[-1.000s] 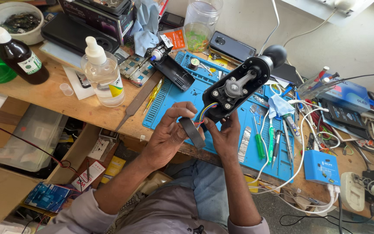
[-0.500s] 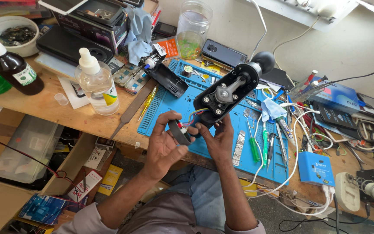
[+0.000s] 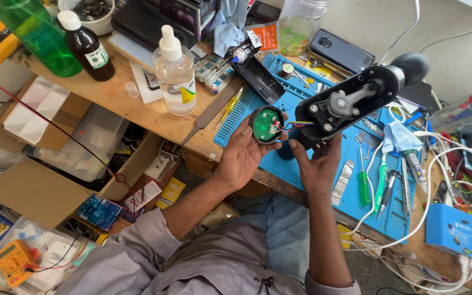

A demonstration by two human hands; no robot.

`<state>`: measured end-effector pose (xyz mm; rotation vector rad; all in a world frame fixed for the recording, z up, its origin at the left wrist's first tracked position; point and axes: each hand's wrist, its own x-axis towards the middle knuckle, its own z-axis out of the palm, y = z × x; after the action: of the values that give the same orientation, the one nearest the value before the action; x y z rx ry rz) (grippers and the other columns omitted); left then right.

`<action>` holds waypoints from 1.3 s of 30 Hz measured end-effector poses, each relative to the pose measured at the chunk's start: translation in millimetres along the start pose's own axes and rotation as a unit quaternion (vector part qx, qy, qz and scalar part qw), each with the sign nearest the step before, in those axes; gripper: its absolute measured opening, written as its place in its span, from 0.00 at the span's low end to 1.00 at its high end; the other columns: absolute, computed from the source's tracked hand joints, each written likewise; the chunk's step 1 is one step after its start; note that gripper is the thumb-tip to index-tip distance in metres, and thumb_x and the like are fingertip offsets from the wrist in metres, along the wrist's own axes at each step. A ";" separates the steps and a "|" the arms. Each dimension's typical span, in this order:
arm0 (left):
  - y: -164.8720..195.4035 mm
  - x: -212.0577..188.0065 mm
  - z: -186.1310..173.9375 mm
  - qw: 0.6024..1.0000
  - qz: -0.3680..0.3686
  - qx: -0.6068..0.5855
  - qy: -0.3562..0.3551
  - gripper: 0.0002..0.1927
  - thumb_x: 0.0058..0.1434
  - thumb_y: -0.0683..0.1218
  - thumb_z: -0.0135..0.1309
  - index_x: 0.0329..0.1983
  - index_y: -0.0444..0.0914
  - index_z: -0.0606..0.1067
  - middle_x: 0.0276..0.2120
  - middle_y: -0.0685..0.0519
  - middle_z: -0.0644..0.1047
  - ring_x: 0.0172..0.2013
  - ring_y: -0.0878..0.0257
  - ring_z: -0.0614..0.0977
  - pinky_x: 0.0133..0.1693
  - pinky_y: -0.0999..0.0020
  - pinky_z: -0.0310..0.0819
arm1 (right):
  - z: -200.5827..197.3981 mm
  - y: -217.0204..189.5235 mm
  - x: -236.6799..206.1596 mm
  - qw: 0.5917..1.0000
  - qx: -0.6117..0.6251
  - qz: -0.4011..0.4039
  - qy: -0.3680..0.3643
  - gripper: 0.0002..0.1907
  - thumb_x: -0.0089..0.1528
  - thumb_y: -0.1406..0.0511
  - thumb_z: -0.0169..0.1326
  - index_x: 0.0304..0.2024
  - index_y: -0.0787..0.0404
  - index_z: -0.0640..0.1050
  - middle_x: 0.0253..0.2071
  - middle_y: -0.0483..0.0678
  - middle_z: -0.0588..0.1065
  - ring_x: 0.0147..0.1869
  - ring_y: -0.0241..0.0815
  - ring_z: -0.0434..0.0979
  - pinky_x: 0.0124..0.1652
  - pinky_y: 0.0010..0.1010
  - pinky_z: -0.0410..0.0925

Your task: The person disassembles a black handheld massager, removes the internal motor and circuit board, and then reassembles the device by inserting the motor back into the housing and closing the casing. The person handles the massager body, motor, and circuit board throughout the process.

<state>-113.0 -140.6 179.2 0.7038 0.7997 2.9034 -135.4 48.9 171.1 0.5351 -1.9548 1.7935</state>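
A small round part with a green circuit board (image 3: 266,124) is held in the left hand (image 3: 244,158), with the fingers curled around its black rim. A long black device (image 3: 350,101) with its cover off is gripped at its lower end by the right hand (image 3: 317,164). Both are held just above the blue work mat (image 3: 323,164), near the middle of the view.

The round part is joined to the device by thin coloured wires (image 3: 297,124) at its three o'clock side. These wires look soft and easy to snap, so the round part is best kept close to the device and turned slowly. No pull should be put on the wires.

The device looks like hard, smooth plastic with shiny metal screws inside. At its one o'clock end a round black knob (image 3: 413,66) is seen. The mat looks rubbery and ridged. At ten o'clock a clear spray bottle (image 3: 176,74) is seen on the wooden bench (image 3: 121,98).
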 end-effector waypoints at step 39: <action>-142.0 -195.8 201.0 0.775 -0.322 -0.008 -0.544 0.36 0.63 0.46 0.66 0.71 0.34 0.65 0.64 0.46 0.69 0.61 0.57 0.79 0.61 0.63 0.79 | -160.0 -158.8 -328.6 0.872 -0.009 -0.128 0.472 0.24 0.63 0.71 0.65 0.57 0.65 0.68 0.45 0.53 0.74 0.51 0.47 0.77 0.55 0.44 0.74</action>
<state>140.5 45.5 180.9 1.4840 0.6211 1.4678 234.5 191.9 131.6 -0.1128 -1.1430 1.4358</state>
